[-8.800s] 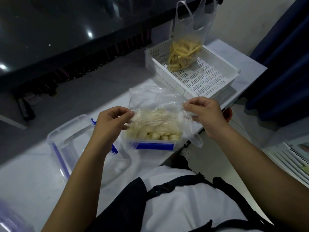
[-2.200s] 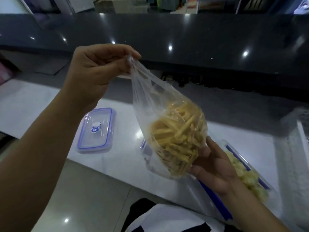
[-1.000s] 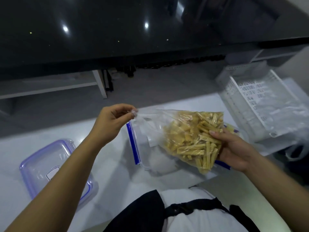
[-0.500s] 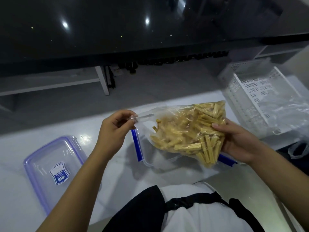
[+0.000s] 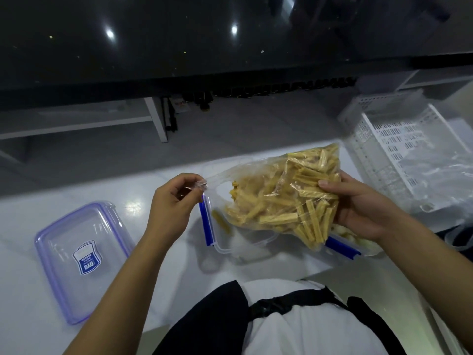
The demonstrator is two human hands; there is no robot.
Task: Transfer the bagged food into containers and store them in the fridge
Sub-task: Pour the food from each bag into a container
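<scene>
Bag [image 5: 281,198] of yellow sticks, mouth pinched in left hand [image 5: 174,201], bottom gripped by right hand [image 5: 358,208].

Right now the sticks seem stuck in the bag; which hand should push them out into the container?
Right hand: it cups the bag's full end. Left hand only pinches the mouth over the container.

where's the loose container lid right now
In the head view the lid lies flat on the white counter at far left, left of the left hand.
</scene>
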